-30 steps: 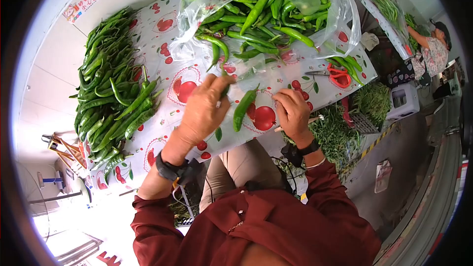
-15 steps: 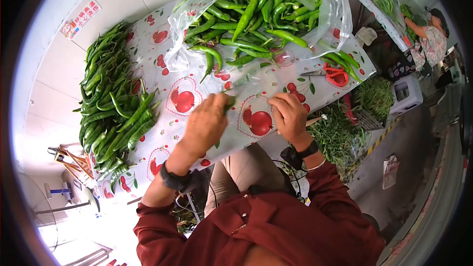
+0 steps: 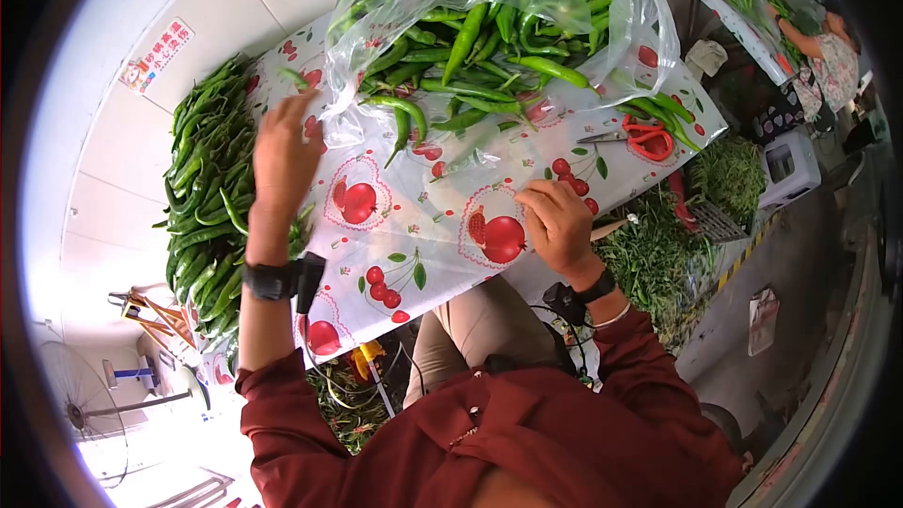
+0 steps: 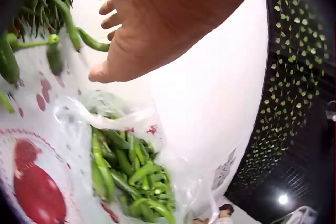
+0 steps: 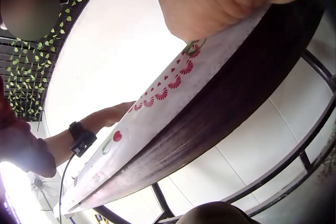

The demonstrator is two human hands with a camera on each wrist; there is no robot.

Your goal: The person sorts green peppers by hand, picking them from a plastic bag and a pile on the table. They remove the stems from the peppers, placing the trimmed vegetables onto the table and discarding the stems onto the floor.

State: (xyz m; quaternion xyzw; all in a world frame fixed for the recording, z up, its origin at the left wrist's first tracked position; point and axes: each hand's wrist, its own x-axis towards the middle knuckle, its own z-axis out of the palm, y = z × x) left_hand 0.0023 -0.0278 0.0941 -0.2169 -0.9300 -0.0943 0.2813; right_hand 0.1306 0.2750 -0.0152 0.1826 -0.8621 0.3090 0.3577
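The left hand (image 3: 287,150) is raised over the table's left side, beside the long pile of green peppers (image 3: 202,188). Just past its fingertips is a blurred green pepper (image 3: 293,79); in the left wrist view the thumb and fingers of that hand (image 4: 157,24) are spread apart, and a curved pepper (image 4: 92,40) reaches to beside them. The right hand (image 3: 557,226) rests with loosely bent fingers at the table's near edge, holding nothing visible; its fingers are hidden in the right wrist view. A clear plastic bag (image 3: 649,0) full of peppers lies open at the back.
Red-handled scissors (image 3: 649,141) and a few peppers (image 3: 663,113) lie right of the bag on the patterned tablecloth (image 3: 395,226). Crates of greens (image 3: 649,259) stand below the right edge. Another person (image 3: 832,61) is at a far table. Cables hang under the near edge.
The left hand has swung from the table's middle out to the left, towards the pile, taking along the pepper it had picked up. The right hand has stayed in place.
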